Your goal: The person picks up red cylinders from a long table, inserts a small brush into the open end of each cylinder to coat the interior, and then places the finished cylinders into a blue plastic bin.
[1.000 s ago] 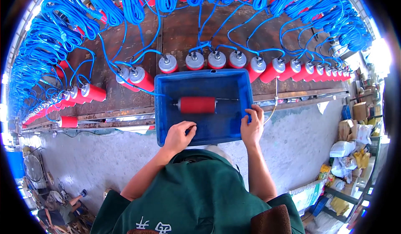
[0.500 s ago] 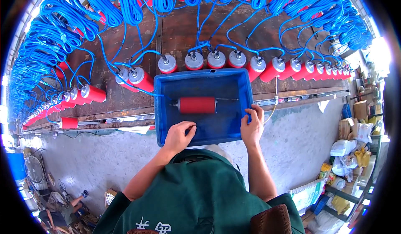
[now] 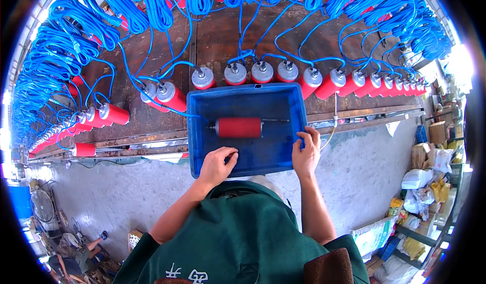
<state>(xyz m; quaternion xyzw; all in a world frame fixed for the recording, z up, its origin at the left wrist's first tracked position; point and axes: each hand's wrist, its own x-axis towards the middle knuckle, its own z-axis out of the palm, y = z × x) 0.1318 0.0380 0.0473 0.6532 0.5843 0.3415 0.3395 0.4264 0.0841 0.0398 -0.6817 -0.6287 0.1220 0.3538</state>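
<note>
A blue plastic tub sits before me at the table's near edge. Inside it a red cylinder with metal ends lies on its side, a thin rod reaching out to its right. From its left end a blue cable runs over the tub's left rim. My left hand is at the near rim, fingers curled inward below the cylinder and apart from it; whether they hold anything is hidden. On the right rim, my right hand has its fingers bent over the edge.
Red cylinders with grey caps line the brown table, joined to coiled blue cables. A thin hose hangs right of the tub. Shelves with bags stand at right. Another person is at lower left.
</note>
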